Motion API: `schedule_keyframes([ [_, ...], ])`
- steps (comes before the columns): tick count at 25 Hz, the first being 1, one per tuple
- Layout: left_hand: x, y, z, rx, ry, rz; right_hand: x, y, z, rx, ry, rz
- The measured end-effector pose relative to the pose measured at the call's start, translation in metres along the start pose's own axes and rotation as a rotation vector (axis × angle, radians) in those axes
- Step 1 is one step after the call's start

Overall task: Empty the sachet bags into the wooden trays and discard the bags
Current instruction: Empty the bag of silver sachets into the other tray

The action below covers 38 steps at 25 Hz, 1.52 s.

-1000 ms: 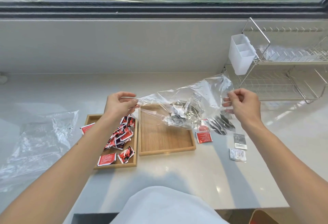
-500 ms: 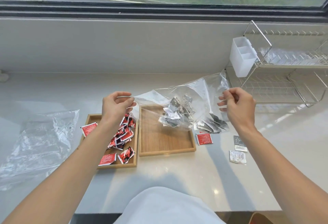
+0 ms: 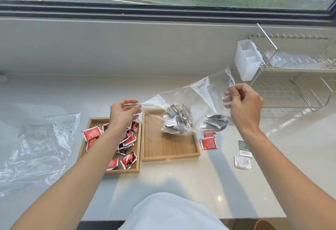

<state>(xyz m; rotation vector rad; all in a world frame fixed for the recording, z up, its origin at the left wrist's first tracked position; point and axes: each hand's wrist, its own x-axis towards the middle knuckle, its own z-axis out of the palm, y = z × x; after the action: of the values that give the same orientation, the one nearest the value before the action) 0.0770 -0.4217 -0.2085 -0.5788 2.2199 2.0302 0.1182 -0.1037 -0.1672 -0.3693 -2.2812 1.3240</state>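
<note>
Clear plastic bag (image 3: 196, 95) is stretched above the right-hand wooden tray (image 3: 169, 149). Left hand (image 3: 125, 113) pinches one corner and right hand (image 3: 243, 106) pinches the opposite edge. Silver sachets (image 3: 177, 120) bunch low in the bag, over the tray's far half. Step: emptying this bag. Next, probably: turn its opening down over the tray and shake.
</note>
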Motion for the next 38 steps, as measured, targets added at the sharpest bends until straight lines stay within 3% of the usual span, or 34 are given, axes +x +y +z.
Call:
schedule_keyframes([
  [24, -0.004, 0.000, 0.015, -0.065, -0.080, 0.024, 0.001, -0.012, -0.033, -0.039, 0.047, -0.038],
  [38, -0.024, -0.014, 0.006, -0.073, -0.052, -0.006, -0.003, -0.029, -0.035, -0.121, 0.047, -0.171],
])
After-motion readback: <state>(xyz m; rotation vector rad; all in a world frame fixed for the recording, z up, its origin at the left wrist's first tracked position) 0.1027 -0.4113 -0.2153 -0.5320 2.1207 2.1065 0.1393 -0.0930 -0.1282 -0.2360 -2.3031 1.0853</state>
